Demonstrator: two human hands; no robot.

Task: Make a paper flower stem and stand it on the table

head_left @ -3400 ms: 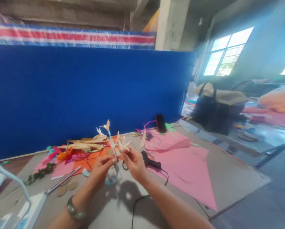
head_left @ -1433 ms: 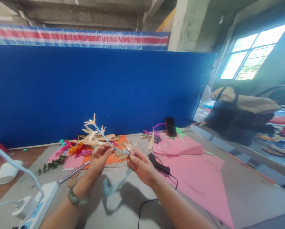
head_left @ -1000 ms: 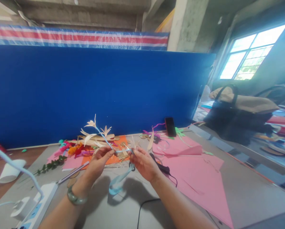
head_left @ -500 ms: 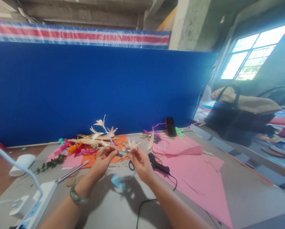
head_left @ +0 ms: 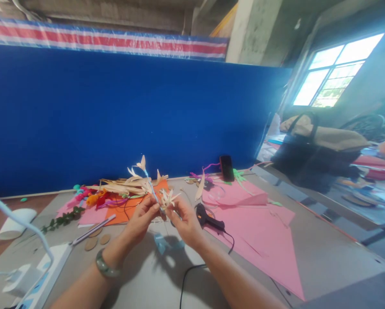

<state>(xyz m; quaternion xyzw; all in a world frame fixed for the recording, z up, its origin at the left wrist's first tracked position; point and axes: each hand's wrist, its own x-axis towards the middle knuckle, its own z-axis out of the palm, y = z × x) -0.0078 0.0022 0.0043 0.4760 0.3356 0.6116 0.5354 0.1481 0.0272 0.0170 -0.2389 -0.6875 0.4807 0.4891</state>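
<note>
My left hand (head_left: 140, 219) and my right hand (head_left: 185, 219) meet above the grey table (head_left: 147, 283), both pinched on a thin blue-wrapped flower stem (head_left: 150, 185). The stem rises up and to the left and carries small cream husk flowers (head_left: 140, 165). One cream flower (head_left: 167, 198) sits right at my fingertips. A light blue ribbon (head_left: 166, 243) hangs from the stem below my hands. A green bangle (head_left: 104, 267) is on my left wrist.
A black glue gun (head_left: 208, 218) with its cord lies just right of my hands on pink paper (head_left: 259, 231). Husk strips, orange paper (head_left: 128, 207) and coloured bits lie behind. A phone (head_left: 226, 168) leans on the blue wall. A power strip (head_left: 34, 279) sits at the left, a bag (head_left: 308, 150) at the right.
The stem has swung from leaning far left to more upright. My hands have come closer together at its base, and the hanging ribbon has bunched up shorter below them.
</note>
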